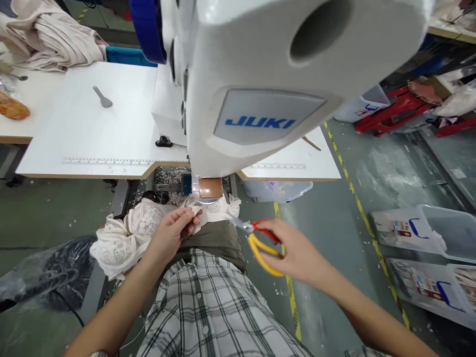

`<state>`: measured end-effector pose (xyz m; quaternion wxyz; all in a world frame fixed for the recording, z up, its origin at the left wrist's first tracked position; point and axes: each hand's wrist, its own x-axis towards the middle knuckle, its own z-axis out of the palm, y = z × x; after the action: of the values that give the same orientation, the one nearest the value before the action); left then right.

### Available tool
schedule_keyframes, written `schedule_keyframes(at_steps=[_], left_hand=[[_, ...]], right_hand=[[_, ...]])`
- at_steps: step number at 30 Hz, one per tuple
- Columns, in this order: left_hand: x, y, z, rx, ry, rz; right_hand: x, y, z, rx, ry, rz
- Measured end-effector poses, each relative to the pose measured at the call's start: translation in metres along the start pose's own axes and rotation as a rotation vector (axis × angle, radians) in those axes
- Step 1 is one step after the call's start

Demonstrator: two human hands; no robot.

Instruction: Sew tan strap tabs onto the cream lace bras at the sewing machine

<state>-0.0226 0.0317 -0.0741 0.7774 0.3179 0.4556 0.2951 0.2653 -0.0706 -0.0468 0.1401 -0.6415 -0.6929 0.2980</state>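
My left hand [174, 229] is closed, pinching the edge of a small cream fabric piece [200, 218] just below the sewing machine's head. In my right hand [293, 248] is a pair of scissors [265, 237] with one red and one yellow handle. Their blades point left toward the cloth, and blur hides how far apart they are. White lace bras [122, 243] hang in a bunch beside my left wrist and reach under the machine. The white sewing machine [256, 114] stands over the work, its lower tip hiding part of the lace.
The white tabletop [122, 124] carries a grey spoon-shaped tool [102, 97] and a printed ruler. Folded beige fabric [55, 37] lies at the back left. Clear plastic bins [412, 230] stand on the floor at right, past yellow tape. A dark plastic-wrapped bundle [67, 272] sits lower left.
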Motion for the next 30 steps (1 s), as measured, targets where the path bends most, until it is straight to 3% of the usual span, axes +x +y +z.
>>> schedule_keyframes(at_steps=[3, 6, 11, 15, 20, 23, 30], left_hand=[[0.0, -0.001, 0.003, 0.09, -0.007, 0.026], [-0.001, -0.003, 0.005, 0.159, -0.016, 0.044], [-0.004, -0.004, 0.003, 0.212, 0.001, 0.045], [-0.004, -0.005, -0.003, 0.113, -0.002, 0.005], [-0.001, -0.008, -0.011, -0.049, -0.047, -0.041], [0.0, -0.011, -0.013, -0.086, -0.025, -0.004], [-0.003, -0.012, -0.009, 0.087, 0.085, 0.109]], right_hand=[[0.005, -0.029, 0.021, -0.032, 0.052, -0.166], [0.02, -0.036, 0.032, -0.021, 0.087, -0.2], [0.036, -0.037, 0.038, 0.011, -0.01, -0.189], [0.031, -0.035, 0.036, 0.062, -0.086, -0.097], [0.02, -0.029, 0.037, 0.17, -0.037, 0.006], [0.02, -0.032, 0.041, 0.195, -0.033, -0.014], [0.038, -0.048, 0.049, 0.214, -0.049, -0.048]])
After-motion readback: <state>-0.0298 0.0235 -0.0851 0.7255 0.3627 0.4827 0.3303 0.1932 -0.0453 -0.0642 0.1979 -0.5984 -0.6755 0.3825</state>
